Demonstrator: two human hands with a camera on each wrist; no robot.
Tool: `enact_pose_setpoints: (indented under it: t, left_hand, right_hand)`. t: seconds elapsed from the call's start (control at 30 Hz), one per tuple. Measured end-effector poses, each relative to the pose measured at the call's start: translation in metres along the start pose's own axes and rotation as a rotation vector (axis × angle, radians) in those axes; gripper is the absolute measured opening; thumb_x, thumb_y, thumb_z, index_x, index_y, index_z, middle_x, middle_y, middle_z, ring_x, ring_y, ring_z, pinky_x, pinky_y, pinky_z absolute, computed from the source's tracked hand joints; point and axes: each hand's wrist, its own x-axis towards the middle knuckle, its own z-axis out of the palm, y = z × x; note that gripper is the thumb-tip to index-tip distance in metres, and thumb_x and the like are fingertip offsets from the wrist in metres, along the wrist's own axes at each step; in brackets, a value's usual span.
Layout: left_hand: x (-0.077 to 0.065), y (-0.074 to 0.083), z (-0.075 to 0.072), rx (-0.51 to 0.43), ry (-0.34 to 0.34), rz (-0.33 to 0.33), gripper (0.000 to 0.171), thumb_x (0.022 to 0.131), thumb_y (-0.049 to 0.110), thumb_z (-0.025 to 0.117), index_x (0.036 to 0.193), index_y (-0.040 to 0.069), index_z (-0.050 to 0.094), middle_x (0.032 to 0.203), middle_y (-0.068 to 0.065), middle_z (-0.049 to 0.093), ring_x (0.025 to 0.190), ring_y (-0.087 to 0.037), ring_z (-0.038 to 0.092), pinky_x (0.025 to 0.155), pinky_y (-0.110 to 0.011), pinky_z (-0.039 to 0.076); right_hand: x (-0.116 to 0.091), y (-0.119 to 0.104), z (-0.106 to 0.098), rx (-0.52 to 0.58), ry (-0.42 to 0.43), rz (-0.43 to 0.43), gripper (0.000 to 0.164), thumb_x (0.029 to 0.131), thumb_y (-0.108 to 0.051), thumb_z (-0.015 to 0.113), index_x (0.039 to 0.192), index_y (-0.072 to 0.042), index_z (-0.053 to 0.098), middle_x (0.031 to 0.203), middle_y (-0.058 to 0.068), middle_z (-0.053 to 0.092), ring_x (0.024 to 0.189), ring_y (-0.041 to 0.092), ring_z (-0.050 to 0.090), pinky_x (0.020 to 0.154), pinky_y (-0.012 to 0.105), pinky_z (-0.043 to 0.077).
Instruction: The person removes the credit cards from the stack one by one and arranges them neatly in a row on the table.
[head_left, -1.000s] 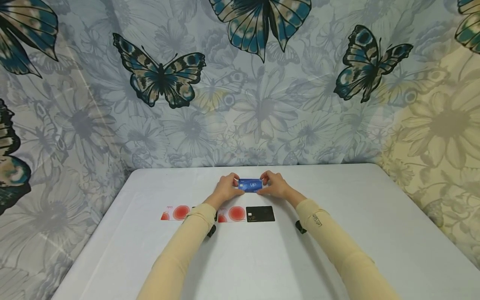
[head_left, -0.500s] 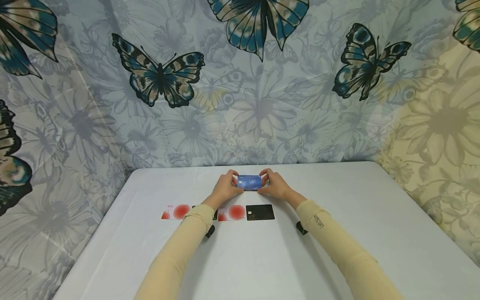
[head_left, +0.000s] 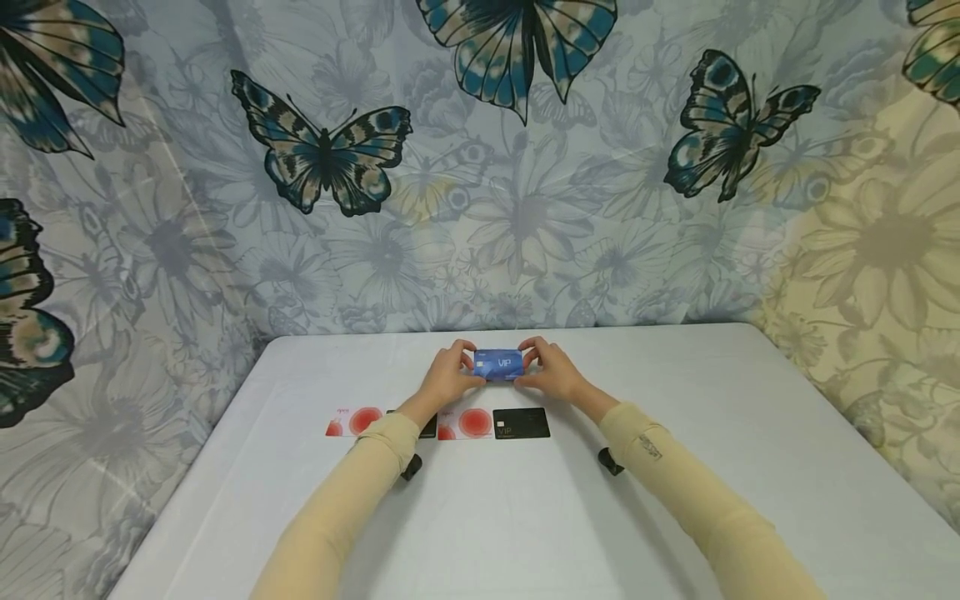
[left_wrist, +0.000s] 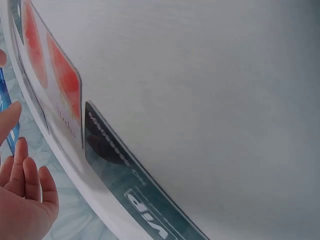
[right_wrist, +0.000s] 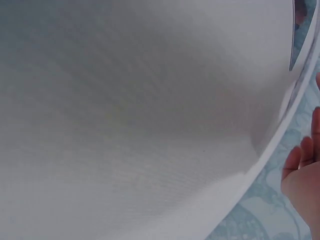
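Note:
A blue card marked "VIP" (head_left: 498,365) stands tilted up toward the head camera near the far side of the table. My left hand (head_left: 447,375) pinches its left edge, while my right hand (head_left: 552,373) pinches the right edge. Nearer to me a row of cards lies on the table: a white card with red circles (head_left: 475,423), a black VIP card (head_left: 522,423) at the right end, another red-and-white card (head_left: 365,421) at the left end, and a black card (head_left: 429,428) partly hidden by my left forearm. In the left wrist view, only a sliver of the blue card (left_wrist: 5,97) shows.
A white table (head_left: 675,483) extends to a wall (head_left: 525,233) printed with butterflies and flowers. Dark wrist devices sit under both cream sleeves; the left device (head_left: 412,467) is close to the row of cards.
Both hands have raised the blue card slightly and keep hold of it. The forearms have spread a little apart. The row of cards stays in place.

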Motion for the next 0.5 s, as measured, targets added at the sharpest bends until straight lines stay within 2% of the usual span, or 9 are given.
enact_pose_setpoints:
  t: [0.2, 0.5]
  left_hand:
    - [-0.01, 0.003, -0.005, -0.011, -0.011, 0.034, 0.055, 0.081, 0.016, 0.081, 0.126, 0.009, 0.051, 0.093, -0.002, 0.059, 0.098, -0.025, 0.052, 0.088, -0.039, 0.044]
    - [-0.024, 0.008, -0.006, -0.021, -0.043, 0.062, 0.053, 0.081, 0.017, 0.081, 0.125, 0.009, 0.052, 0.091, 0.001, 0.057, 0.096, -0.023, 0.052, 0.086, -0.038, 0.044]
  right_hand:
    - [-0.01, -0.005, -0.002, 0.01, 0.011, -0.04, 0.053, 0.078, -0.01, 0.082, 0.121, -0.003, 0.052, 0.093, 0.005, 0.064, 0.092, 0.028, 0.05, 0.085, 0.039, 0.038]
    - [-0.028, -0.009, -0.005, 0.029, 0.003, -0.036, 0.053, 0.078, -0.012, 0.083, 0.121, -0.003, 0.053, 0.093, 0.004, 0.063, 0.093, 0.029, 0.049, 0.084, 0.039, 0.038]
